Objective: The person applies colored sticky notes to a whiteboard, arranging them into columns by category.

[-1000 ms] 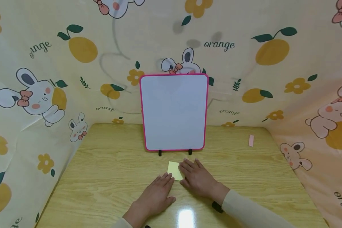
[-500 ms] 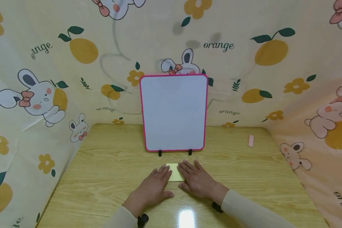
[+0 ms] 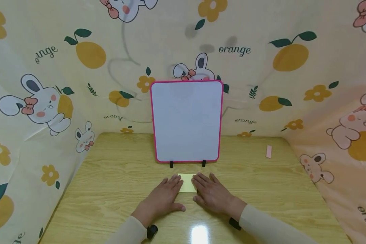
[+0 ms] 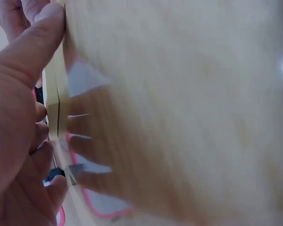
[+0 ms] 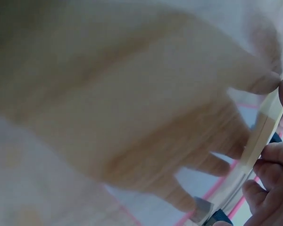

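Observation:
On the table before me lies a small square yellow sticky note [image 3: 187,183], its lower edge roughly level with the table's front. My left hand [image 3: 162,198] is palm down, with extended fingertips at the note's left edge and the thumb apart on the bare wood. At the right edge, the straight fingers of my right hand [image 3: 212,192] overlap the paper. Both wrist views are mostly filled by glossy tabletop reflections; the left hand [image 4: 16,122] and right hand [image 5: 273,174] show only at their borders, with the pale yellow paper edge [image 4: 53,110] under the left one.
A whiteboard [image 3: 186,122] with a pink frame stands just behind the note on black feet [image 3: 171,164]. A small pink strip [image 3: 268,151] lies at the back right of the wooden table [image 3: 116,176]. Printed cloth [image 3: 244,74] encloses the back and sides.
My left hand has moved forward, from the note's lower left corner to its left edge. The note has turned from slightly tilted to straight. My right hand has hardly moved.

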The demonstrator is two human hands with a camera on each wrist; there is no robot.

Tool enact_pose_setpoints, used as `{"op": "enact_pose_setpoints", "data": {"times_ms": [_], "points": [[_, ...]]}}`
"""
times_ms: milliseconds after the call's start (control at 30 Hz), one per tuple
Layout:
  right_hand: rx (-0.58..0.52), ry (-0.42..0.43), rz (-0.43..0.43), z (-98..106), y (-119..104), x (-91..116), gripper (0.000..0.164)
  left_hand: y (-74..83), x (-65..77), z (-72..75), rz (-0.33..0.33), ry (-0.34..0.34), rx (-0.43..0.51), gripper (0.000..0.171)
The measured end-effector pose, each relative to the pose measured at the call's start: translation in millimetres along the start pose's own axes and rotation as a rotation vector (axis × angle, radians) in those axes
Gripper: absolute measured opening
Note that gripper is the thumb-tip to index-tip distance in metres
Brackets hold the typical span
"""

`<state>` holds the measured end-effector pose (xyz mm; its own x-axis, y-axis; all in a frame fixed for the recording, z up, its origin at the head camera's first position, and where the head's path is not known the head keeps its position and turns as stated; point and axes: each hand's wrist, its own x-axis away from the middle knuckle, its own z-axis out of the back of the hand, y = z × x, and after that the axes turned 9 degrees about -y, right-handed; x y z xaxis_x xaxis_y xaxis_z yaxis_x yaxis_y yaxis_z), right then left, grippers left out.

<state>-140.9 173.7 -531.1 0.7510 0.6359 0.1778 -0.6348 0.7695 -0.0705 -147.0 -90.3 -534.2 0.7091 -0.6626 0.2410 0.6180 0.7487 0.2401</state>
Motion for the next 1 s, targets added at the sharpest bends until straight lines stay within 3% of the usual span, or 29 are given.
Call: {"op": "enact_pose_setpoints", "data": {"times_ms": [467,1000], "points": [[0.016,0.036,0.001,-0.9,5.8,-13.1,0.065,-16.8,-3.0,7.4,-0.027,-0.039,0.045,0.111],[0.027,0.023,0.016,0.6,8.5,-13.7,0.063,-29.5,-8.3,14.0,-0.046,-0.068,-0.02,0.119]]}}
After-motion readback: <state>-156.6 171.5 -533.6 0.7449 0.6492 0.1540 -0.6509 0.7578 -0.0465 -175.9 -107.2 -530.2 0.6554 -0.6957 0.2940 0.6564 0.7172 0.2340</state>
